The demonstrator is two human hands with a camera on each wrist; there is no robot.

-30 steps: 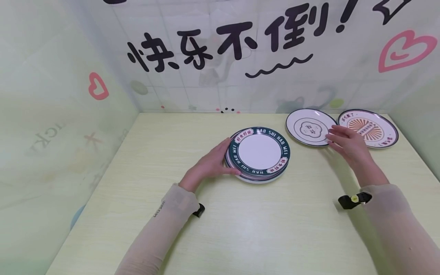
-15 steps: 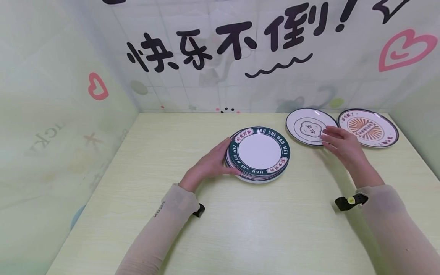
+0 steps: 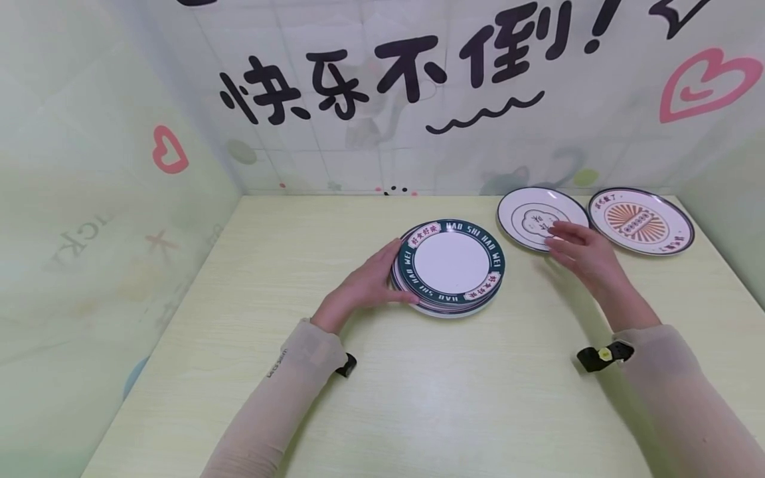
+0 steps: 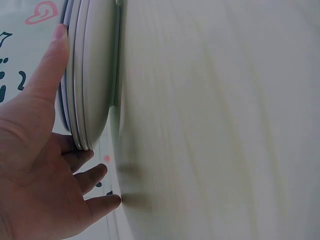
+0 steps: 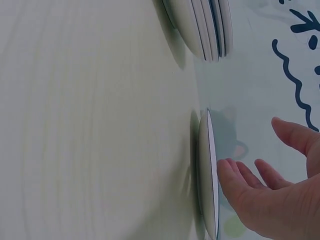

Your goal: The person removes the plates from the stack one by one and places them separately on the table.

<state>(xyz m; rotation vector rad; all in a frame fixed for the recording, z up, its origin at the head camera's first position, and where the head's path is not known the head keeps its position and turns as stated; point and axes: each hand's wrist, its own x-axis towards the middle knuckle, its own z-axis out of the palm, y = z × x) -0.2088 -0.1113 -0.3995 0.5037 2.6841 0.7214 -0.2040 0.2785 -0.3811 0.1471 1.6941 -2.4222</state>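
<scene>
Several plates lie in a stack (image 3: 451, 265) mid-table in the head view; the top one has a dark green rim with white letters. My left hand (image 3: 368, 279) holds the stack's left side, thumb along the near rim and fingers round the far side. The left wrist view shows the layered plate edges (image 4: 82, 75) between thumb and fingers. My right hand (image 3: 588, 255) hovers over the near right part of a white plate (image 3: 518, 216) with a dark rim. Its fingers are relaxed, thumb apart, with nothing in them in the right wrist view.
Another plate (image 3: 638, 222), with an orange sunburst, lies at the far right, close beside the white plate. The wall (image 3: 382, 159) with black writing rises behind the table (image 3: 454, 398). Side walls stand left and right.
My right hand has drifted left and slightly nearer, from the gap between the two right-hand plates to over the white plate. My left hand and the stack have stayed still.
</scene>
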